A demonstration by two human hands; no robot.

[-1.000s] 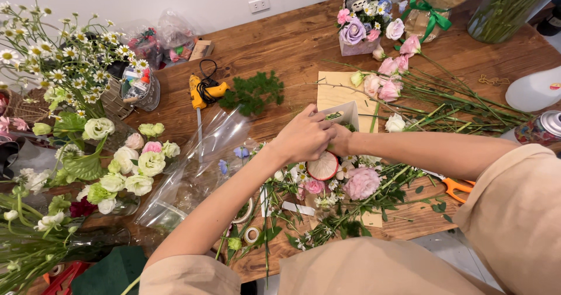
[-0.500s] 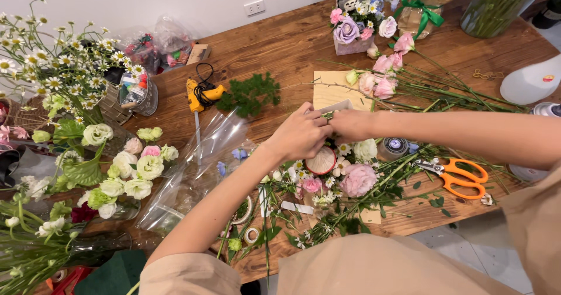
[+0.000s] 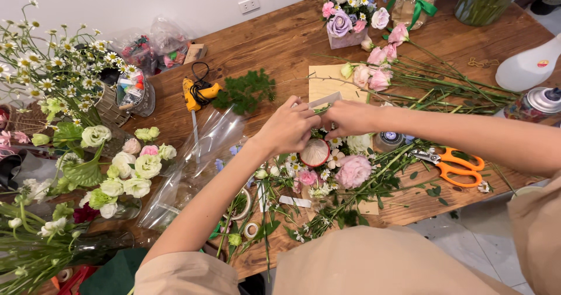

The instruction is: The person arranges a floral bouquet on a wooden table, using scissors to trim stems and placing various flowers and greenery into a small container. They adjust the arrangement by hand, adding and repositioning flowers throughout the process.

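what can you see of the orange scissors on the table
The scissors lie flat on the wooden table, right of the flower pile and just under the person's right forearm, not touched by either hand. Two bright orange loop handles, looking like plastic, point right; the short grey metal blades point left toward a pink bloom and look nearly closed. Green stems and loose leaves lie around the blades, and a small white flower sits just past the handles.
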